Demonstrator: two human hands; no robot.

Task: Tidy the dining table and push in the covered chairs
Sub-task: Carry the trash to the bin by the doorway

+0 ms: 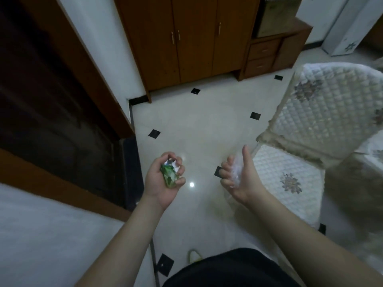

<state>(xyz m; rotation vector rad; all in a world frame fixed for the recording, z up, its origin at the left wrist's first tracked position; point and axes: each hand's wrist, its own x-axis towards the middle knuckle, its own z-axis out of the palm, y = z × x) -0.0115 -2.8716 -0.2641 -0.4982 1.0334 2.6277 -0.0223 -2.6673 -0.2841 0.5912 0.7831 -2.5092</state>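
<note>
From where I watch, a crumpled green wrapper (169,175) sits bunched in my left hand (163,181), fingers curled tight around it, held above the pale tiled floor (196,125). To the right, my right hand (238,175) pinches a thin clear plastic bag (236,168) between raised thumb and fingers; I cannot tell what is inside it. Just beside that hand stands a covered chair (323,112), quilted white with floral motifs, before a wooden cabinet (186,38)

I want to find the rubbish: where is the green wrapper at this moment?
In the head view, the crumpled green wrapper is gripped in the left hand, above the tiled floor, left of the right hand and the covered chair.
</note>
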